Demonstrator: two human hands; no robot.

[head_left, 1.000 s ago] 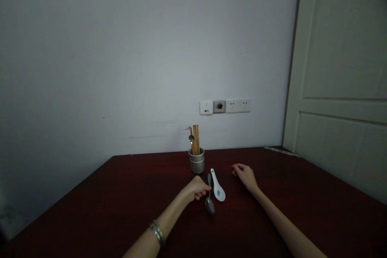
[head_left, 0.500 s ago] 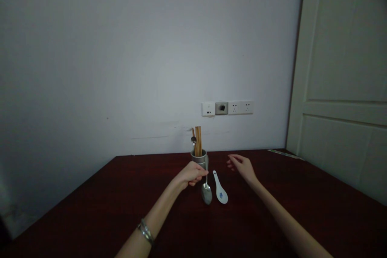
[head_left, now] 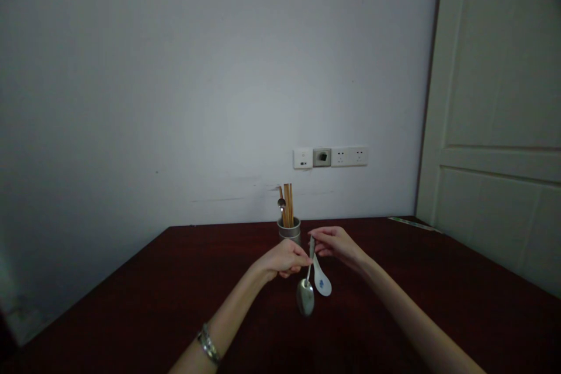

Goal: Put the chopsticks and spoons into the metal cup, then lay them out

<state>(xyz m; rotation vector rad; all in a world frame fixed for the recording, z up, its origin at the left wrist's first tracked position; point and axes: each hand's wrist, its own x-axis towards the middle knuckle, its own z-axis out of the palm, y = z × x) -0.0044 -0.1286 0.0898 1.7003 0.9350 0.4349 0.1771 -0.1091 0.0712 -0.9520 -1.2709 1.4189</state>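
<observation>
My left hand (head_left: 284, 259) is closed around the handle of a metal spoon (head_left: 305, 297), which hangs bowl down above the dark red table (head_left: 175, 304). My right hand (head_left: 335, 243) reaches in from the right, its fingers pinched at the top of the spoon's handle. A white ceramic spoon (head_left: 322, 281) with a blue mark lies on the table just right of the hanging spoon. Behind the hands stands a metal utensil holder (head_left: 289, 228) with wooden chopsticks (head_left: 287, 204) and another small spoon in it.
A white wall rises behind the table, with a row of wall sockets (head_left: 331, 157) above the holder. A pale door (head_left: 499, 128) stands at the right. A thin strip lies at the table's far right corner (head_left: 412, 223).
My left hand lifted the metal spoon off the table and raised it so it hangs bowl down. My right hand moved left from the table to the spoon's handle.
</observation>
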